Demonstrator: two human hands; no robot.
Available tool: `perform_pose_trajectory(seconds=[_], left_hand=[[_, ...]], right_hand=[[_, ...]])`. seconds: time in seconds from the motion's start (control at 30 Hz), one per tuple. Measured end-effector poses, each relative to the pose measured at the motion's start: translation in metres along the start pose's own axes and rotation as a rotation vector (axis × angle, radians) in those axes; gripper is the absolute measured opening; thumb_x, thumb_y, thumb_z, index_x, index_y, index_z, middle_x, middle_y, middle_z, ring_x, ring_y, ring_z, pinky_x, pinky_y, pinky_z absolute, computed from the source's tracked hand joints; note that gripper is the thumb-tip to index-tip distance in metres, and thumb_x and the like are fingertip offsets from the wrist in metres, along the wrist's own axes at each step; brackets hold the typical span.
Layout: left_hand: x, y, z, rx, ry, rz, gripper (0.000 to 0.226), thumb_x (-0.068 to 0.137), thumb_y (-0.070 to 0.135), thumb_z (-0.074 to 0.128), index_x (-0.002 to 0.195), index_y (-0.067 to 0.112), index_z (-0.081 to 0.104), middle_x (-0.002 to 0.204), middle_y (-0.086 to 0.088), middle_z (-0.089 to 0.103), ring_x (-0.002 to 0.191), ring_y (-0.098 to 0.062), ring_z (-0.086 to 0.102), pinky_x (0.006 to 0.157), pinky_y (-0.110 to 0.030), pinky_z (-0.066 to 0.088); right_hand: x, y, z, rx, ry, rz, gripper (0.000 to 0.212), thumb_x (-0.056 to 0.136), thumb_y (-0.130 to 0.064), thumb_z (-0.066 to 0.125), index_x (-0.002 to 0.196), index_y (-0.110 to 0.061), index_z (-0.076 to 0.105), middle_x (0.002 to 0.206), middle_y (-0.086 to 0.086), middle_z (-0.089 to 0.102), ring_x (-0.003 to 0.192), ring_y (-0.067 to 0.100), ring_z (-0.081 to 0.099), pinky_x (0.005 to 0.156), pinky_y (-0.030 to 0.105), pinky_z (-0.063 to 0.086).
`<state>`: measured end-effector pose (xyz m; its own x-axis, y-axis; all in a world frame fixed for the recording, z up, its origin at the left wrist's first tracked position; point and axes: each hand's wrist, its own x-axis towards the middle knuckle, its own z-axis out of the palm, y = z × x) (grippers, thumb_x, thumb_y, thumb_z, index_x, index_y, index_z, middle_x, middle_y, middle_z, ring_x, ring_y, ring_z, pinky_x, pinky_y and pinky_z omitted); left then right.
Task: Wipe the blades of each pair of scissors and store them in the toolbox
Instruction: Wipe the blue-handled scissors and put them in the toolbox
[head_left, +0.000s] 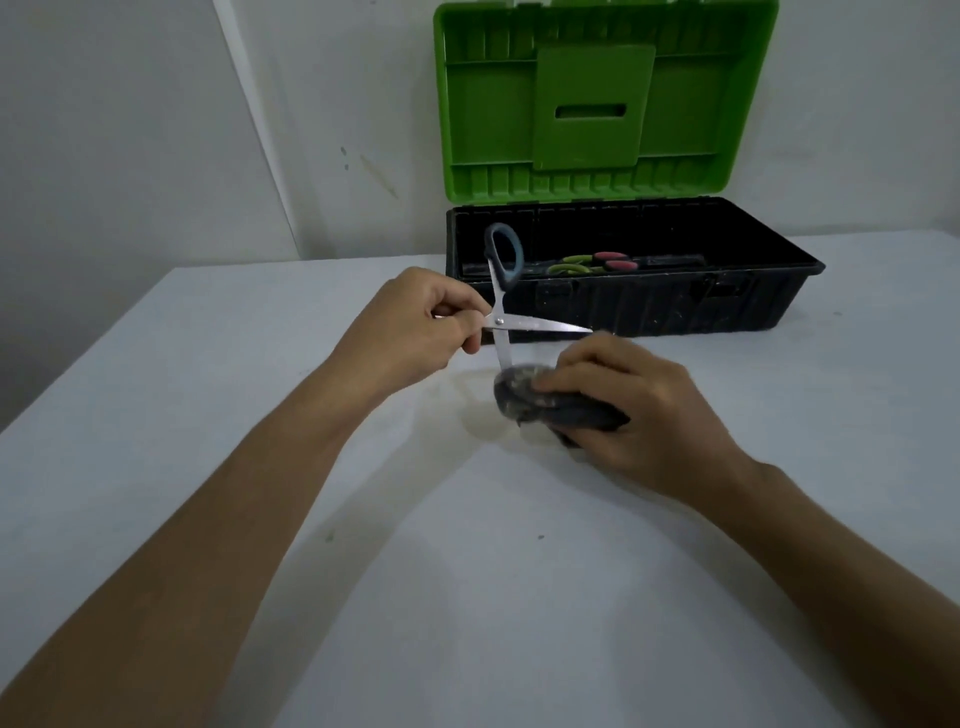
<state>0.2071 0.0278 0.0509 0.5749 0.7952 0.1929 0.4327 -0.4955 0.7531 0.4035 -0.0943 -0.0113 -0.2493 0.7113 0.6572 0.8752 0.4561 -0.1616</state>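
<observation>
Pinched between thumb and curled fingers, the left hand (423, 319) holds a pair of blue-handled scissors (501, 299) near the pivot, blades spread wide apart. One blue loop handle stands up above the hand; the other handle is hidden in the grip. One blade points right, level, its tip just above the right hand; the other points down, and its tip goes into the cloth.

Just right of and below that grip, the right hand (631, 402) clutches a dark wiping cloth (540, 402), fingers curled over the top and thumb beneath, the bundle wrapped round the lower end of the downward blade. Hand and cloth sit close over the white table (260, 415), where a faint brownish stain shows just beside the cloth.

Beyond both hands, up and to the right, the toolbox (727, 306) stands open on the table: black base, green lid (597, 98) raised upright against the wall. Inside the base lie green-handled scissors (569, 264) and, just right of them, red-handled scissors (615, 261), side by side.

No brand, label or writing can be read on any of these things.
</observation>
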Motion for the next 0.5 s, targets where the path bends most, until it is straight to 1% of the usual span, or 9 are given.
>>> perform_pose_trajectory(seconds=[0.07,0.1,0.17,0.23,0.27,0.33,0.4,0.43,0.5], left_hand=[[-0.002,0.003,0.006,0.036,-0.052,0.013,0.020,0.095,0.012,0.057,0.090,0.020,0.075,0.063,0.009,0.068,0.046,-0.001,0.050,0.055,-0.020,0.041],[-0.003,0.005,0.009,0.046,-0.076,0.017,0.020,0.095,0.012,0.057,0.089,0.021,0.074,0.064,0.009,0.068,0.046,0.001,0.051,0.056,-0.020,0.041],[-0.003,0.005,0.013,0.046,-0.073,0.022,0.020,0.095,0.011,0.057,0.089,0.022,0.072,0.064,0.009,0.068,0.044,0.003,0.052,0.058,-0.020,0.040],[0.000,0.001,0.010,0.029,-0.016,0.016,0.020,0.095,0.012,0.057,0.089,0.023,0.072,0.064,0.010,0.068,0.044,0.003,0.050,0.058,-0.022,0.041],[0.001,-0.001,0.010,0.039,0.009,0.013,0.020,0.095,0.013,0.057,0.087,0.025,0.071,0.064,0.010,0.068,0.043,0.002,0.049,0.058,-0.022,0.041],[0.000,-0.001,0.011,0.096,-0.003,0.016,0.021,0.094,0.014,0.058,0.084,0.028,0.070,0.067,0.011,0.069,0.045,0.003,0.051,0.060,-0.022,0.041],[-0.002,0.003,0.016,0.124,-0.075,0.043,0.022,0.093,0.014,0.058,0.082,0.028,0.071,0.068,0.010,0.069,0.048,0.005,0.054,0.060,-0.021,0.041],[-0.003,0.006,0.019,0.130,-0.108,0.062,0.024,0.094,0.013,0.058,0.080,0.027,0.072,0.066,0.010,0.068,0.048,0.006,0.054,0.058,-0.020,0.039],[-0.004,0.011,0.018,0.143,-0.130,0.087,0.026,0.094,0.011,0.057,0.079,0.026,0.072,0.064,0.010,0.066,0.047,0.005,0.052,0.056,-0.018,0.037]], right_hand=[[0.004,0.001,-0.001,-0.051,0.100,0.055,0.040,0.075,-0.010,0.085,0.112,-0.006,0.072,0.108,0.011,0.064,0.087,0.023,0.063,0.072,0.026,0.053],[0.004,0.002,0.000,-0.062,0.104,0.072,0.039,0.075,-0.011,0.085,0.112,-0.006,0.072,0.108,0.011,0.064,0.087,0.024,0.063,0.071,0.026,0.054],[0.000,0.003,0.002,-0.049,0.025,0.052,0.038,0.075,-0.011,0.085,0.111,-0.008,0.072,0.108,0.009,0.064,0.086,0.023,0.063,0.069,0.032,0.056],[-0.004,0.003,0.001,-0.035,-0.091,-0.019,0.035,0.076,-0.014,0.084,0.109,-0.013,0.073,0.106,0.004,0.065,0.083,0.021,0.063,0.065,0.035,0.056],[-0.005,0.004,-0.001,-0.047,-0.114,-0.049,0.033,0.077,-0.016,0.083,0.108,-0.015,0.074,0.104,0.002,0.065,0.082,0.021,0.063,0.063,0.035,0.055],[-0.002,0.004,-0.006,-0.096,-0.054,-0.057,0.032,0.076,-0.015,0.082,0.107,-0.013,0.074,0.103,0.004,0.066,0.080,0.023,0.064,0.059,0.035,0.055],[0.002,0.005,-0.006,-0.149,0.034,-0.031,0.036,0.075,-0.013,0.084,0.108,-0.009,0.073,0.103,0.008,0.066,0.080,0.025,0.064,0.060,0.035,0.055],[0.004,0.004,-0.005,-0.154,0.048,-0.020,0.037,0.074,-0.012,0.084,0.109,-0.008,0.073,0.104,0.009,0.066,0.080,0.025,0.064,0.061,0.034,0.056],[0.003,0.002,-0.002,-0.113,0.013,-0.006,0.036,0.074,-0.014,0.085,0.108,-0.009,0.073,0.104,0.007,0.065,0.080,0.023,0.063,0.062,0.033,0.056]])
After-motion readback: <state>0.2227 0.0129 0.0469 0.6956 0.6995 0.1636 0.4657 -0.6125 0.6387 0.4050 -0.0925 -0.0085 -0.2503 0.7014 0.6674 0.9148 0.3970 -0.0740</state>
